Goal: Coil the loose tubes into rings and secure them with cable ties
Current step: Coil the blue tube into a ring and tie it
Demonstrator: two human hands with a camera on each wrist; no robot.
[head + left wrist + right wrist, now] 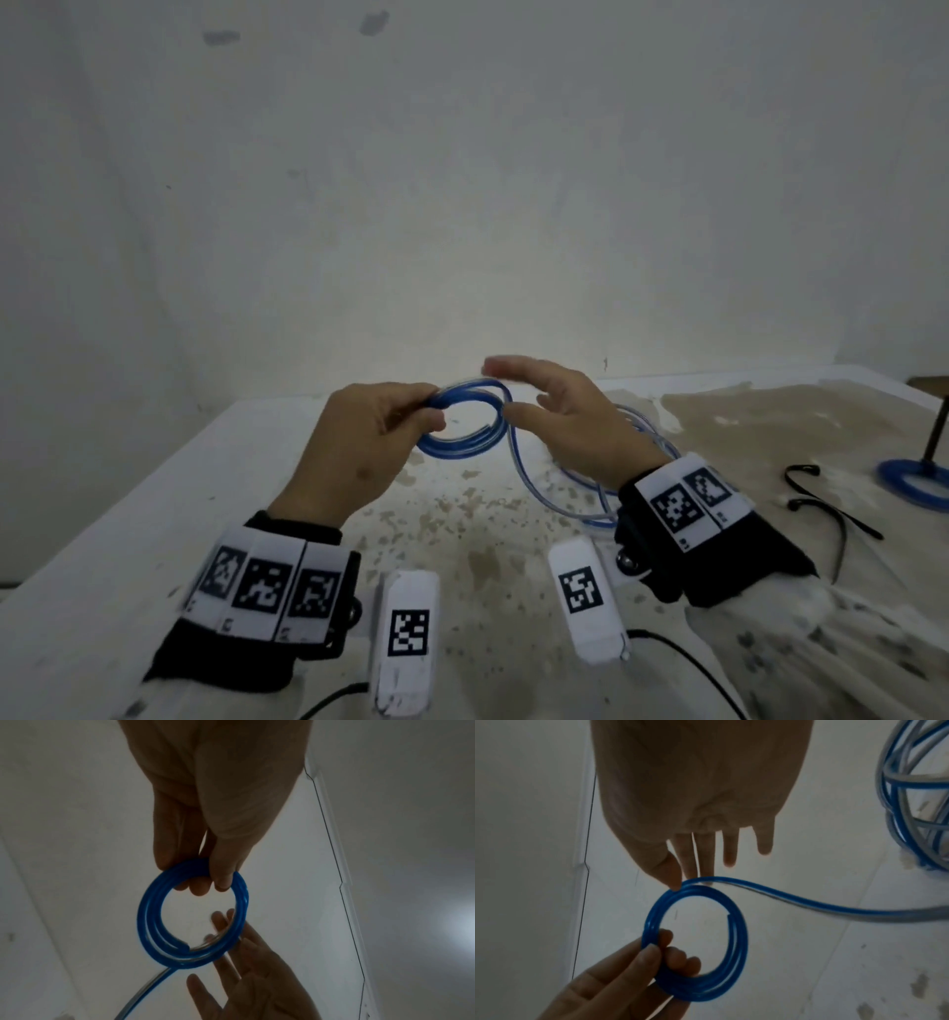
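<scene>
A blue tube is wound into a small ring (pixel 464 421) (pixel 191 914) (pixel 695 941) held above the table. My left hand (pixel 359 442) (pixel 213 878) pinches the ring's left side between thumb and fingers. My right hand (pixel 554 411) (pixel 706 862) is beside the ring's right edge with fingers straight and spread, its thumb tip touching the tube. The free length of tube (pixel 544 488) (pixel 808 902) trails from the ring down to a loose pile (pixel 916 801) on the table under the right wrist.
Black cable ties (pixel 821 503) lie on the stained white table (pixel 462 539) at the right. A finished blue ring (pixel 914 485) sits round a black stand's base at the far right. A bare wall stands behind the table.
</scene>
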